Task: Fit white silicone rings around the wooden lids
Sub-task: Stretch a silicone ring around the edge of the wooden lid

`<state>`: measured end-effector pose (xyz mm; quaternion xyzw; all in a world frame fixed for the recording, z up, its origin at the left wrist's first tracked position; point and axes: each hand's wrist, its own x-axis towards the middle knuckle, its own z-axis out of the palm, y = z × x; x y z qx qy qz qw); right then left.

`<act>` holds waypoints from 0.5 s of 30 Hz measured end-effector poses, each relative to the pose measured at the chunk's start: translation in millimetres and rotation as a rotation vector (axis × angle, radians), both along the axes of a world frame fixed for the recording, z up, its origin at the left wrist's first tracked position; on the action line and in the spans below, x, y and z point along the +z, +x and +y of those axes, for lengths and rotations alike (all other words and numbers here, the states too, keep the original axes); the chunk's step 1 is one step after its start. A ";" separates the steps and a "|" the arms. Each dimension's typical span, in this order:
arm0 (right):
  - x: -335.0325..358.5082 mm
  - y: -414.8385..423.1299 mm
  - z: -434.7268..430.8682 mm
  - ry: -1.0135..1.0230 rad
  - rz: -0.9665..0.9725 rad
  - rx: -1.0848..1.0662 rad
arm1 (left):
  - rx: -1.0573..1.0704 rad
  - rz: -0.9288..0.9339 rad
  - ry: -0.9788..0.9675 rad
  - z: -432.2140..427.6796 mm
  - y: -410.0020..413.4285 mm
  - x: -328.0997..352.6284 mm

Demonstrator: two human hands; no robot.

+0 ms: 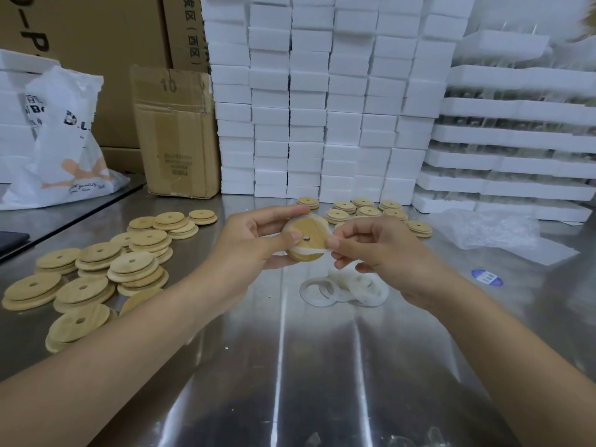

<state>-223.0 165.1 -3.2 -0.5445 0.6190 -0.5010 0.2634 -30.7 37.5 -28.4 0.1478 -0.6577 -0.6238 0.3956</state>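
Observation:
Above the middle of the steel table I hold a round wooden lid (312, 233) with a small centre hole. My left hand (258, 240) grips it by the rim, thumb on its face. A white silicone ring (295, 224) lies partly around the lid. My right hand (374, 250) pinches the ring at the lid's right edge. Below my hands, several loose white rings (345, 290) lie in a small heap on the table. Bare wooden lids (96, 272) are piled at the left. More lids (367, 212) sit in small stacks behind my hands.
Stacked white foam boxes (322, 101) wall off the back and right. A worn cardboard carton (175, 133) and a white printed bag (61, 146) stand at the back left. Crumpled clear plastic (490, 229) and a blue sticker (487, 277) lie on the steel table (306, 366) at the right.

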 end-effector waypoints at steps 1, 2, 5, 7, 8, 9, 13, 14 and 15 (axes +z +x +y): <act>0.8 0.5 0.4 0.001 -0.005 0.002 | -0.003 0.016 0.019 0.2 -0.2 0.1; 1.5 0.9 0.7 -0.002 -0.010 -0.002 | -0.007 0.030 0.037 0.7 -0.8 -0.6; 1.8 3.1 1.2 -0.022 -0.032 -0.024 | -0.011 0.058 0.068 2.0 -3.1 -5.1; 1.0 5.5 1.5 -0.023 -0.037 -0.051 | -0.007 0.068 0.088 2.2 -4.8 -8.8; 0.4 7.0 1.8 -0.015 -0.034 -0.059 | -0.006 0.075 0.104 2.3 -5.5 -10.3; -0.1 8.6 1.8 -0.004 -0.030 -0.064 | -0.006 0.082 0.118 2.3 -5.8 -11.6; 0.2 9.9 1.9 0.030 -0.056 -0.073 | -0.042 0.105 0.144 3.7 -7.1 -15.4; 0.7 9.2 2.2 0.036 -0.075 -0.072 | -0.050 0.108 0.144 4.3 -7.4 -15.9; 1.1 8.5 2.4 0.042 -0.093 -0.068 | -0.053 0.105 0.142 5.1 -7.7 -16.1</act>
